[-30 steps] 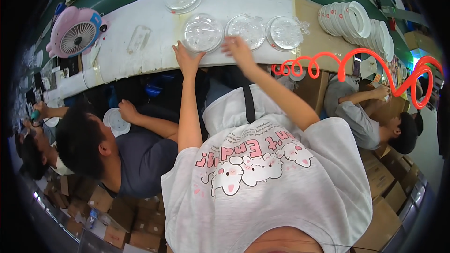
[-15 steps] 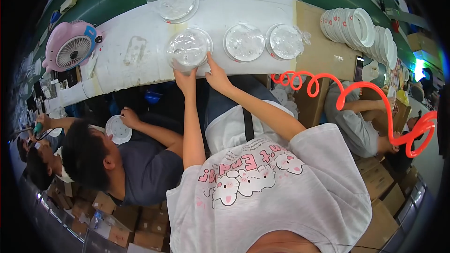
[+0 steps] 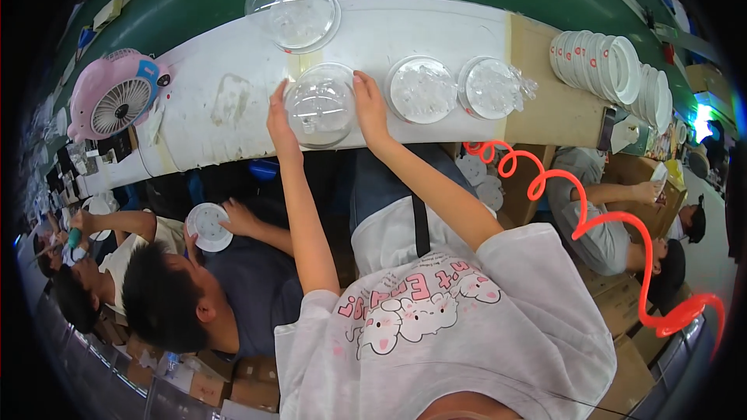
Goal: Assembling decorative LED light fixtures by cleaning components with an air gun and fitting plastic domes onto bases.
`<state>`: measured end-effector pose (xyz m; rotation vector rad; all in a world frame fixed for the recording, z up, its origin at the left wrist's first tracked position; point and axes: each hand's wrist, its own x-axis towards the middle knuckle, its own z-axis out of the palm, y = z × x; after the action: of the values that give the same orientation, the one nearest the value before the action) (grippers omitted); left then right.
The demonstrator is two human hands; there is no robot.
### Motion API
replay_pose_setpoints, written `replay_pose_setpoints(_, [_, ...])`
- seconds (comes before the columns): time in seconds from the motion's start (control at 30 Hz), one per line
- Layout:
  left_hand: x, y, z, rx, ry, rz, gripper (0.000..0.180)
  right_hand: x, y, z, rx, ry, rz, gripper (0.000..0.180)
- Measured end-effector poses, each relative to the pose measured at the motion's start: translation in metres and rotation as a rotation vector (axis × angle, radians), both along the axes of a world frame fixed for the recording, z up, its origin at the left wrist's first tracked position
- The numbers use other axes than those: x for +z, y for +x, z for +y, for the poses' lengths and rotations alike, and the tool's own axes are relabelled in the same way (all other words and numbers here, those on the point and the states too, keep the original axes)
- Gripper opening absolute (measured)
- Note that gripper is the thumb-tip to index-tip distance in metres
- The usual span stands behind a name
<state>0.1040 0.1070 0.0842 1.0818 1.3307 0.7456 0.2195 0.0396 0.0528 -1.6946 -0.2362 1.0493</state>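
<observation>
A clear plastic dome (image 3: 320, 109) sits over a round white base on the table, close to its front edge. My left hand (image 3: 283, 123) lies along the dome's left side with fingers stretched forward. Against the right side rests my right hand (image 3: 370, 106), so the dome is held between both palms. Just right of it are two white round plates (image 3: 422, 90) (image 3: 490, 87) bearing clear plastic pieces. Farther back, a second clear dome (image 3: 285, 1) leans partly over its own white base.
The white table (image 3: 405, 23) runs across the view. A pink fan (image 3: 117, 97) stands at left, stacks of white rings (image 3: 595, 66) at right. A red coiled hose (image 3: 580, 202) hangs on the right. Co-workers sit on both sides; the left one holds a white plate (image 3: 208, 227).
My hands have gone from the dome's front edge to its two sides, with fingers now extended along it. The coiled hose has swung lower, and the whole view has shifted slightly.
</observation>
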Motion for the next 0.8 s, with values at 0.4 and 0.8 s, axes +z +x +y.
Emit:
replay_pose_setpoints(0.4, [0.013, 0.009, -0.01, 0.111, 0.025, 0.023, 0.037, 0.039, -0.014, 0.005, 0.22, 0.232, -0.502, 0.043])
replay_pose_setpoints(0.8, [0.011, 0.008, -0.007, 0.104, 0.01, 0.078, 0.037, 0.04, -0.006, 0.009, 0.299, 0.191, -0.472, 0.043])
